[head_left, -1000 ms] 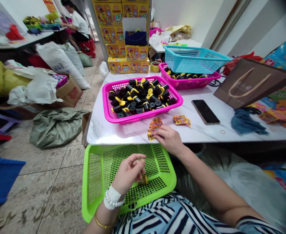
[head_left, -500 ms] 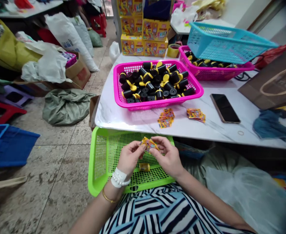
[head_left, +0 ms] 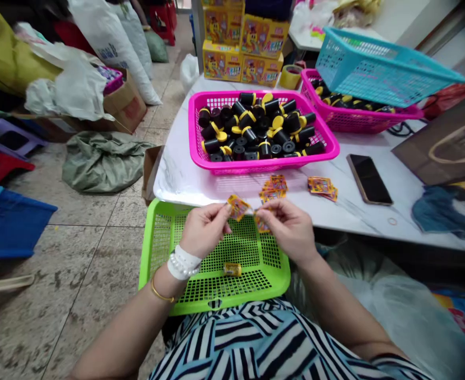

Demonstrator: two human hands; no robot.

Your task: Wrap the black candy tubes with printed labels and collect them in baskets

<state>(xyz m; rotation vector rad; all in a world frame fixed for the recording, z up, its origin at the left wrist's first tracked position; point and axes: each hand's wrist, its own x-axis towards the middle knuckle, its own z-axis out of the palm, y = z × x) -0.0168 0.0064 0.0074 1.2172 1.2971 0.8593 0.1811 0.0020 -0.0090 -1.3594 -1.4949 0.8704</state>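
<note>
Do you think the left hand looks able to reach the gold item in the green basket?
Probably yes: the left hand sits near the gold item in the green basket, nothing between them, but it pinches a printed packet it would likely release first.

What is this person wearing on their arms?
The left hand wears a white wrist band, a pearl bracelet and a thin gold bangle. The right hand wears no jewellery; a black, white and blue striped sleeve shows on that arm.

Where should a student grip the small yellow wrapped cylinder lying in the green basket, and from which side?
Pinch the cylinder across its curved sides, coming down from above: it lies on its side on the mesh of the green basket, so fingers cannot get beneath it.
</note>
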